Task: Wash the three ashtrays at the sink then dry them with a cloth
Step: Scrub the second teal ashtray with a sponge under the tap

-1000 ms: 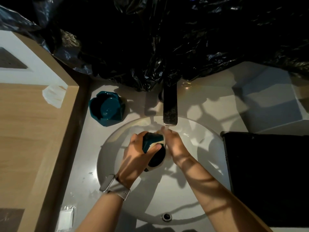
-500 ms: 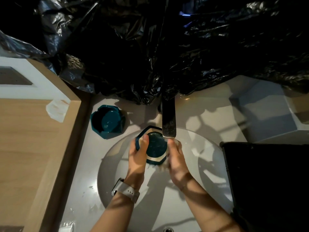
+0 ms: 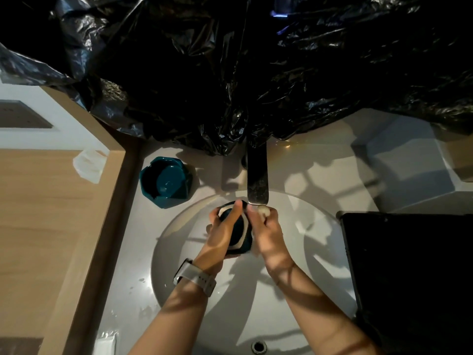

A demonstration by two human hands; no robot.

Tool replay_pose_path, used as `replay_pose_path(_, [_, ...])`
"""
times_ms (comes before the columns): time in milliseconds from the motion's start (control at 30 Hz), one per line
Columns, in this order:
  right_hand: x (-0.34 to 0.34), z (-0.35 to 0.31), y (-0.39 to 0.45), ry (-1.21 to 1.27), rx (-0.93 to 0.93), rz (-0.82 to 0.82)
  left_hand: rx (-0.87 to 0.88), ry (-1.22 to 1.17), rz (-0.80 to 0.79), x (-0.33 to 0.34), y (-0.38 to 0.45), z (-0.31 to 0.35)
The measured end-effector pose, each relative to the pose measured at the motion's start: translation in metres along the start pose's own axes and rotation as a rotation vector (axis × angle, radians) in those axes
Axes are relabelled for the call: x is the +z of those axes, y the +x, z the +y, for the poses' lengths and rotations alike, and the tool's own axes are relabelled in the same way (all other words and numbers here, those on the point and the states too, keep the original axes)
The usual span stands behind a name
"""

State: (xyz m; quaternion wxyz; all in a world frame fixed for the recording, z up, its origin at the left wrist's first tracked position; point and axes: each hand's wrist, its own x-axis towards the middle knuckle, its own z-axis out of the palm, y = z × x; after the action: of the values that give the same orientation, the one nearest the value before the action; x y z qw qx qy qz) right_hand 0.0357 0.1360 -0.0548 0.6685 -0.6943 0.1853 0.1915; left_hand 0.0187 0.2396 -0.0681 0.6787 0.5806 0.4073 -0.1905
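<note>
I hold a teal ashtray (image 3: pixel 243 234) with a pale rim on its side over the white sink basin (image 3: pixel 320 242), just under the tap spout (image 3: pixel 257 180). My left hand (image 3: pixel 225 231) grips it from the left, thumb over its top edge. My right hand (image 3: pixel 266 231) is curled round its right side, fingertips up at the spout. A second teal ashtray (image 3: pixel 165 181) stands upright on the counter left of the tap. No third ashtray or cloth shows.
Crumpled black plastic sheeting (image 3: pixel 256 73) covers the wall behind the tap. A wooden ledge (image 3: pixel 51 213) runs along the left. A black flat object (image 3: pixel 409 278) lies on the counter at right. The drain overflow (image 3: pixel 259 347) sits at the basin's near edge.
The ashtray went from low in the basin up under the spout, then turned from facing me to lying on its side between both hands.
</note>
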Motion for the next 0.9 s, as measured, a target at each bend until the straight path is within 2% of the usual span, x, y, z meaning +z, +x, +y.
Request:
replay_pose_path(100, [-0.014, -0.006, 0.000, 0.111, 0.169, -0.172, -0.167, -0.093, -0.143, 0.006, 0.004, 0.000])
replay_pose_path(167, [-0.020, -0.004, -0.002, 0.045, 0.137, -0.262, -0.210, -0.150, -0.220, 0.009, 0.003, 0.001])
replay_pose_path(267, [-0.028, 0.005, -0.006, -0.095, 0.041, -0.222, -0.161, -0.118, -0.290, 0.011, 0.004, 0.004])
replay_pose_path(400, [-0.030, -0.005, -0.004, 0.059, 0.094, -0.017, -0.096, -0.115, -0.276, 0.013, 0.002, -0.010])
replay_pose_path(467, [-0.026, -0.010, 0.000, 0.080, 0.102, 0.014, -0.058, -0.149, -0.252, 0.013, 0.000, -0.018])
replay_pose_path(567, [-0.022, -0.004, -0.008, -0.067, 0.013, -0.058, -0.064, -0.261, -0.226, 0.011, 0.002, -0.015])
replay_pose_path(667, [-0.023, 0.013, -0.021, -0.184, 0.071, -0.131, -0.027, -0.259, -0.280, 0.007, 0.009, -0.008])
replay_pose_path(767, [-0.029, 0.006, -0.017, -0.076, 0.156, -0.148, -0.038, -0.256, -0.335, 0.008, 0.003, -0.009])
replay_pose_path(900, [-0.027, -0.014, -0.007, 0.077, 0.195, -0.278, -0.090, -0.284, -0.355, 0.013, -0.006, -0.021])
